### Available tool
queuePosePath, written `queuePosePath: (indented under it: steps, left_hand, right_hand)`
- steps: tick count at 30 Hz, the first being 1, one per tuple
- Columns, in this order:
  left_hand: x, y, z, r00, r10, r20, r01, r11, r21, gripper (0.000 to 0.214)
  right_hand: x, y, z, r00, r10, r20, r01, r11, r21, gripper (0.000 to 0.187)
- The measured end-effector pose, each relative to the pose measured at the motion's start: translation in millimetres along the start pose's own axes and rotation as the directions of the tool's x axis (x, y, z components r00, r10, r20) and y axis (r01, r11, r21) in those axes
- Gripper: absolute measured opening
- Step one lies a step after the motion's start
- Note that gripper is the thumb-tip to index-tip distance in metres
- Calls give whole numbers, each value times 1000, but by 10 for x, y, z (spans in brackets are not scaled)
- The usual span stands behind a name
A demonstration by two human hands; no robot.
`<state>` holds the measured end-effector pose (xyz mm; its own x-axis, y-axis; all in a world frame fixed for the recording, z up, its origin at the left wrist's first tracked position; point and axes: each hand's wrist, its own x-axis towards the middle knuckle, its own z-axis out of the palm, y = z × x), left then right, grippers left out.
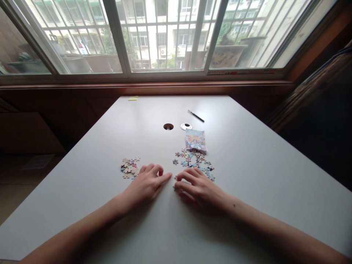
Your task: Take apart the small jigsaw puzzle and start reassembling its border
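My left hand [148,183] rests on the white table with its index finger stretched toward my right hand and the other fingers bent. It appears to hold nothing. Just beyond it lies a pile of jigsaw puzzle pieces [128,167], many with their plain tan backs up, partly hidden by the hand. My right hand [196,185] is curled, with a small puzzle piece [174,187] showing at its index fingertip; the thumb's grip is mostly hidden. Another piece [175,178] peeks out by its fingers. Colourful loose pieces [189,159] are scattered beyond that hand.
A printed puzzle bag [195,140] lies behind the colourful pieces. Farther back are a round cable hole [168,127], its loose cover [186,126] and a black pen [196,116]. A yellow sticker [133,98] marks the table's far edge, below a barred window.
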<state>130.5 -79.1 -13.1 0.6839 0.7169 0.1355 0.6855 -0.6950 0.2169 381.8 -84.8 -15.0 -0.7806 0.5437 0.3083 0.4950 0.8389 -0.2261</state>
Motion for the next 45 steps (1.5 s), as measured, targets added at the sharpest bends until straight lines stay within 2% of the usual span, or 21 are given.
queuePosePath:
  steps: [4, 6, 9, 12, 14, 16, 18, 21, 24, 26, 29, 32, 35, 41, 45]
  left_hand:
    - [-8, 45, -43, 999, 16, 34, -18, 999, 40, 54]
    - [-13, -21, -100, 1000, 26, 11, -27, 999, 26, 53]
    - [-37, -317, -235, 990, -85, -111, 87, 996, 16, 37]
    - [-94, -735, -359, 952, -200, -230, 220, 974, 63, 23]
    - [-133, -952, -401, 948, -224, -225, 245, 967, 72, 20]
    - [-155, -1057, -412, 951, -234, -200, 250, 967, 56, 18]
    - [-150, -1055, -404, 949, -246, -198, 258, 965, 39, 19]
    - [-102, -927, -362, 935, -278, -220, 273, 961, -54, 27]
    - [-41, -760, -281, 962, -232, -147, 200, 959, -202, 29]
    - [-13, -668, -228, 967, -209, -145, 179, 964, -195, 25]
    - [-4, -581, -223, 954, -207, -219, 180, 974, -137, 23]
    - [-32, -536, -317, 987, -49, -153, 27, 990, -142, 22]
    - [-71, -507, -429, 994, 97, -50, -103, 985, -141, 14]
    - [-104, -516, -497, 988, 154, 18, -151, 982, -117, 25]
    - [-103, -536, -466, 985, 170, -10, -169, 976, -138, 46]
  right_hand:
    - [1, 5, -11, 1000, 6, -18, -6, 1000, 7, 16]
    - [-4, 10, -21, 1000, 9, -20, -9, 1000, 15, 16]
    - [-17, 19, -33, 1000, 24, -3, -24, 999, 26, 17]
    - [-26, 30, -37, 1000, 24, -1, -24, 999, 36, 18]
    - [-27, 35, -33, 1000, 19, -8, -19, 999, 41, 18]
    - [-25, 39, -27, 1000, 18, -10, -17, 999, 43, 18]
    - [-22, 41, -22, 1000, 17, -12, -17, 999, 40, 18]
    - [-18, 39, -20, 1000, 19, -10, -18, 999, 37, 18]
    - [-16, 34, -25, 1000, 21, -6, -21, 999, 31, 18]
    - [-16, 33, -28, 1000, 17, -8, -17, 999, 27, 17]
    - [-12, 34, -30, 1000, 12, -11, -11, 1000, 24, 17]
    - [-7, 36, -29, 1000, 11, -8, -11, 1000, 25, 18]
    - [-7, 38, -28, 1000, 8, -7, -8, 1000, 20, 18]
    - [-8, 33, -36, 1000, 5, -11, -5, 1000, 16, 18]
    - [-6, 32, -35, 1000, 15, -6, -15, 1000, 24, 19]
